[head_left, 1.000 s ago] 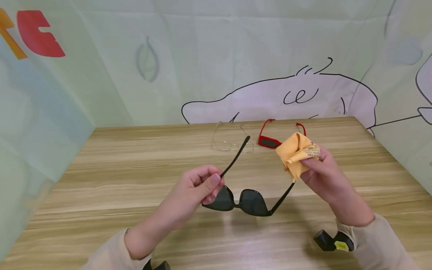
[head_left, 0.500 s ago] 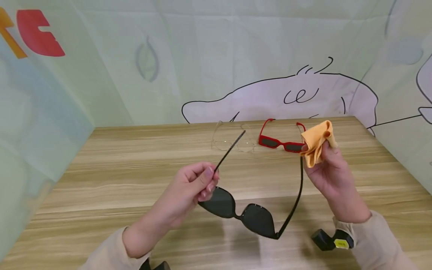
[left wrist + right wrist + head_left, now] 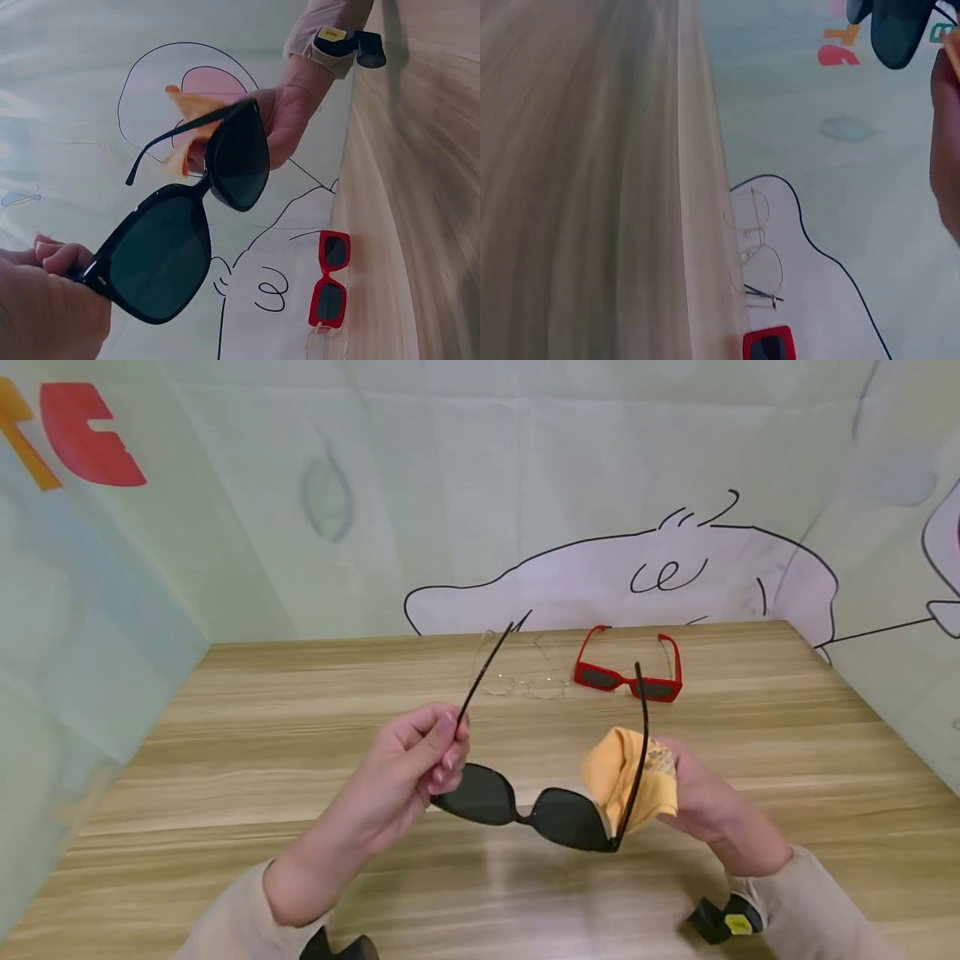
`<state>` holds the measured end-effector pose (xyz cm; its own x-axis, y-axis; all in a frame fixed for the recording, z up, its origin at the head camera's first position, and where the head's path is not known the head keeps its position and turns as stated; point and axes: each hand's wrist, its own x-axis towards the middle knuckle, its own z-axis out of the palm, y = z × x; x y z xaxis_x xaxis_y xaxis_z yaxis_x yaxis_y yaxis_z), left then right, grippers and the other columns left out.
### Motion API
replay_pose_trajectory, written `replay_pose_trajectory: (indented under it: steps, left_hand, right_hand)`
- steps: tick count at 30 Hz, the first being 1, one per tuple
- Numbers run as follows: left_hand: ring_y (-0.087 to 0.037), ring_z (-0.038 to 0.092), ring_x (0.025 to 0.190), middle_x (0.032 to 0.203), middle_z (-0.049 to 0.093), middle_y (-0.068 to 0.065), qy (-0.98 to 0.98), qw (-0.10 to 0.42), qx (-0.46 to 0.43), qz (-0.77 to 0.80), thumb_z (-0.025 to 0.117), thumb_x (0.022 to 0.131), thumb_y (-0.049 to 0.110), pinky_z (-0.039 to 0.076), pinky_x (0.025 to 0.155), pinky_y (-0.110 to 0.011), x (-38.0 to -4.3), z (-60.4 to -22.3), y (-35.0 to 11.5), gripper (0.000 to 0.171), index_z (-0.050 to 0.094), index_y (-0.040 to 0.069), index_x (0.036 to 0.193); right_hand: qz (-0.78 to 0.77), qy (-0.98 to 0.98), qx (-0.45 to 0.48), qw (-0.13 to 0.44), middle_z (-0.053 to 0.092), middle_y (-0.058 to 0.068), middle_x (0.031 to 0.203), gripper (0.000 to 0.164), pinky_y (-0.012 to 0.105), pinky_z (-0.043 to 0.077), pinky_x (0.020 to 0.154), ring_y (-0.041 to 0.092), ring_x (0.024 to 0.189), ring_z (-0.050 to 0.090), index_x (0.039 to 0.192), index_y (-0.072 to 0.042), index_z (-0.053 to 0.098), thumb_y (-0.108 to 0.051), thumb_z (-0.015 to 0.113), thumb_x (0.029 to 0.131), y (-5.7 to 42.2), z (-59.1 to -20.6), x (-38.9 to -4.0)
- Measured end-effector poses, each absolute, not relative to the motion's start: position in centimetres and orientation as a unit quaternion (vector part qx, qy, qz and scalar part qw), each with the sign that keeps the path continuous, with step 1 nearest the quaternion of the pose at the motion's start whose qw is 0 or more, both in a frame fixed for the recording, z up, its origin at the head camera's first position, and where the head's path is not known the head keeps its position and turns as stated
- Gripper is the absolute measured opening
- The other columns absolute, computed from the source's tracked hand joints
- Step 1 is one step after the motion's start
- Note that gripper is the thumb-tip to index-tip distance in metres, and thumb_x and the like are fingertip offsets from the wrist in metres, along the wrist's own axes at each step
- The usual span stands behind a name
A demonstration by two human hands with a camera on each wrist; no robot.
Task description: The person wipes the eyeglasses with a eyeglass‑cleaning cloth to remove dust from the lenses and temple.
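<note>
My left hand (image 3: 408,772) pinches one temple arm of a pair of black sunglasses (image 3: 570,820), holding them above the table with the dark lenses tilted down to the right. The other temple arm points up and away, unfolded. My right hand (image 3: 708,797) grips a crumpled orange cloth (image 3: 611,768) just behind that arm, near the right hinge. In the left wrist view the cloth (image 3: 196,105) shows behind the sunglasses (image 3: 161,259), by the right palm. Only an edge of the right hand (image 3: 946,150) appears in the right wrist view.
Red-framed sunglasses (image 3: 628,681) stand toward the back of the wooden table (image 3: 285,760). Left of them sit thin wire-framed clear glasses (image 3: 525,685). A printed cloth backdrop (image 3: 480,510) rises at the table's far edge.
The right hand first moved right and up along the temple arm with the cloth, then came back down and left to the hinge. The left hand shifted slightly left and up.
</note>
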<state>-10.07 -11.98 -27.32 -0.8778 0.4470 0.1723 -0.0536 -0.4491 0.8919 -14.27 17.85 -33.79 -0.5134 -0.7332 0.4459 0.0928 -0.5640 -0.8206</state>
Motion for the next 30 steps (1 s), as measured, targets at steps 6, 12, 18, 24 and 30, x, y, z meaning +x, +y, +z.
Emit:
replay_pose_trajectory:
  steps: [6,12,18,24,30]
  left_hand:
    - [-0.002,0.038,0.057,0.069,0.046,0.004,0.494,0.178,0.183,0.831,0.055,0.094,0.025,0.029,0.05,-0.013,-10.0,-27.6,-11.8,0.019,0.056,0.008,0.086]
    - [-0.003,0.038,0.057,0.069,0.046,0.003,0.5,0.187,0.171,0.829,0.055,0.095,0.024,0.03,0.05,-0.013,-10.0,-27.8,-11.7,0.02,0.056,0.007,0.086]
    - [-0.003,0.039,0.057,0.069,0.047,0.003,0.517,0.198,0.155,0.818,0.055,0.095,0.023,0.031,0.049,-0.012,-9.9,-28.1,-11.7,0.02,0.055,0.006,0.086]
    - [-0.003,0.038,0.057,0.069,0.046,0.003,0.523,0.204,0.148,0.814,0.055,0.095,0.025,0.03,0.049,-0.012,-9.9,-28.5,-11.5,0.02,0.055,0.006,0.086]
    - [-0.003,0.038,0.056,0.069,0.046,0.003,0.523,0.209,0.154,0.812,0.055,0.095,0.023,0.029,0.049,-0.013,-9.9,-28.7,-11.4,0.019,0.055,0.006,0.086]
  right_hand:
    - [-0.719,0.344,-0.542,0.266,0.065,0.002,0.108,0.015,0.032,0.05,0.08,0.018,0.087,0.061,0.105,-0.002,0.061,-0.008,0.055,0.093,16.2,-33.3,-14.7]
    - [-0.704,0.297,-0.578,0.285,0.061,0.01,0.093,0.013,0.038,0.042,0.056,0.031,0.066,0.046,0.095,0.004,0.052,-0.008,0.052,0.092,15.1,-31.7,-14.4]
    - [-0.715,0.3,-0.576,0.259,0.045,0.017,0.076,0.011,0.038,0.033,0.047,0.031,0.058,0.038,0.093,0.004,0.048,-0.007,0.05,0.091,15.2,-30.9,-14.4]
    - [-0.731,0.302,-0.558,0.251,0.042,0.016,0.075,0.012,0.035,0.035,0.055,0.03,0.063,0.037,0.098,0.0,0.051,-0.007,0.048,0.089,15.8,-31.2,-14.7]
    - [-0.758,0.275,-0.529,0.262,0.058,0.01,0.09,0.025,0.03,0.044,0.073,0.023,0.076,0.05,0.112,-0.003,0.055,-0.008,0.043,0.091,16.1,-31.8,-14.9]
